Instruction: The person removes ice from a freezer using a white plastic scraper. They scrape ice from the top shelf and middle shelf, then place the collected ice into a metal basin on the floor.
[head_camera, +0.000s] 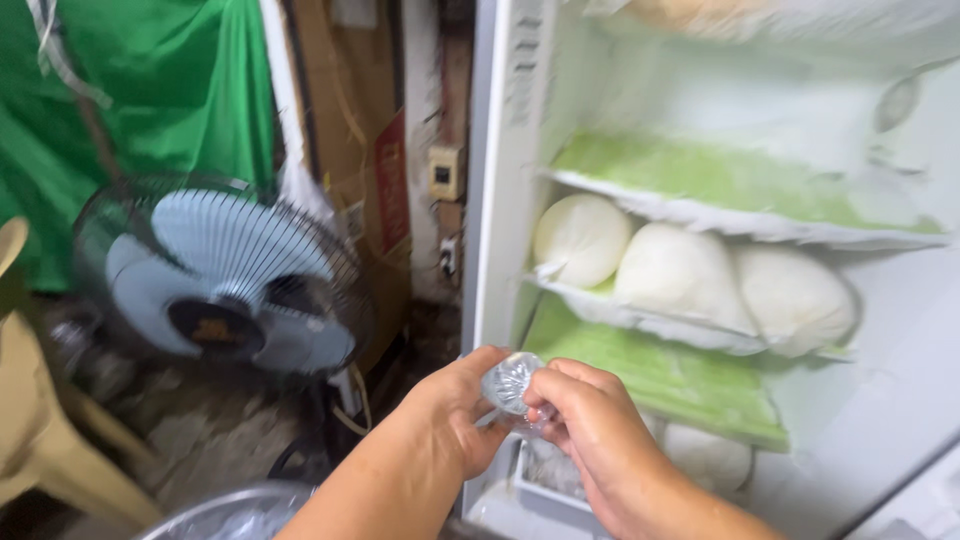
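Observation:
Both my hands meet in front of an open fridge (505, 200). My left hand (455, 415) and my right hand (590, 430) together hold a small clear plastic bag (510, 382), bunched and crinkled between the fingers. What is inside the bag cannot be made out. Right behind the hands lie the fridge's green shelves (690, 375). On the middle shelf rest three white rounded bags (680, 270) side by side, and another white bag (710, 455) sits lower down.
A blue electric fan (225, 280) in a wire cage stands at the left. Green cloth (170, 90) hangs behind it. A beige plastic chair (40, 430) is at the far left. A metal bowl rim (225, 510) shows at the bottom. Cardboard and a wall socket (445, 172) are beside the fridge.

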